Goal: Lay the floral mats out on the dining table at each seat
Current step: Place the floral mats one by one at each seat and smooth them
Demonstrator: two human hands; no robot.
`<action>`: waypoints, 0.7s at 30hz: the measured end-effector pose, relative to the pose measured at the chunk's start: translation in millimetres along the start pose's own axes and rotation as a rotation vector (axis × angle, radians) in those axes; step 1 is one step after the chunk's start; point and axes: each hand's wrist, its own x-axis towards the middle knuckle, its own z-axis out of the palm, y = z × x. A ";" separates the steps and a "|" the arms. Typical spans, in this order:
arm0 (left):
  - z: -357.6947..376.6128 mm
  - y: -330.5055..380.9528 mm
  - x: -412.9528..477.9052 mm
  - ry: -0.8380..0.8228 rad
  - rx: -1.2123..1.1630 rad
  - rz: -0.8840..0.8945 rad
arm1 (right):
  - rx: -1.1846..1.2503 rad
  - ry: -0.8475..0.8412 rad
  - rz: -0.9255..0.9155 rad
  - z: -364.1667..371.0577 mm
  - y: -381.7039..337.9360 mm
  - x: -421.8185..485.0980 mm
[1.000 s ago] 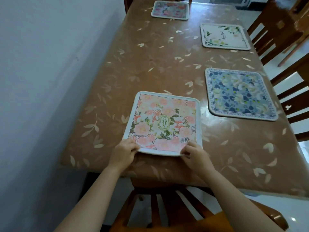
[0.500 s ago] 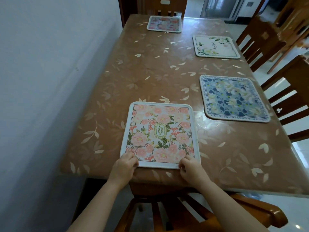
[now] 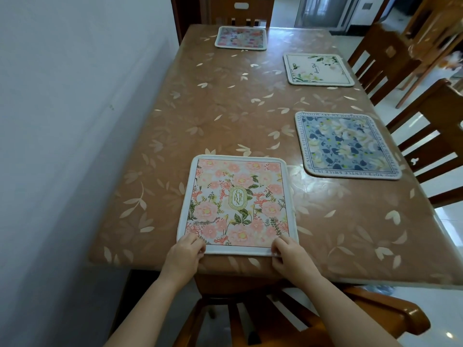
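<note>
A pink floral mat marked GARDEN lies flat at the near end of the dining table. My left hand pinches its near left corner and my right hand pinches its near right corner. A blue floral mat lies at the right side. Farther along that side sits a white mat with green leaves. At the far end rests another pink mat.
A white wall runs along the table's left edge. A wooden chair stands below my hands at the near end. Two chairs line the right side and one chair stands at the far end.
The pink mat has slid toward the near table edge with both hands on its corners and now lies flat. My view has tilted up, showing more of the far end.
</note>
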 end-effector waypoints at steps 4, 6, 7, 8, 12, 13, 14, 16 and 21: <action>0.4 -0.2 0.3 -0.009 -0.012 -0.015 | 0.015 0.005 0.003 1.5 0.7 0.1; 1.0 -0.7 0.7 -0.009 -0.011 -0.018 | 0.028 0.004 0.006 2.1 0.8 -0.1; 1.2 -0.7 0.9 -0.010 -0.009 -0.021 | 0.034 0.004 0.009 1.9 1.0 0.0; 1.3 -0.6 1.0 -0.011 -0.008 -0.025 | 0.042 0.005 0.012 1.7 1.3 0.0; 2.5 -0.7 -0.1 0.002 -0.015 -0.036 | 0.047 0.021 -0.002 -0.7 1.5 -0.9; 2.9 -0.9 -0.8 0.010 -0.017 -0.041 | 0.034 0.031 -0.005 -1.6 2.2 -1.6; 3.4 -1.2 -1.6 0.018 -0.017 -0.048 | 0.015 0.049 -0.005 -2.5 3.7 -2.6; 4.3 -1.6 -3.0 0.028 -0.010 -0.063 | -0.026 0.081 0.016 -3.8 7.7 -4.3; 5.1 -0.9 -2.7 0.032 0.015 -0.068 | -0.055 0.080 0.061 -2.2 11.5 -4.4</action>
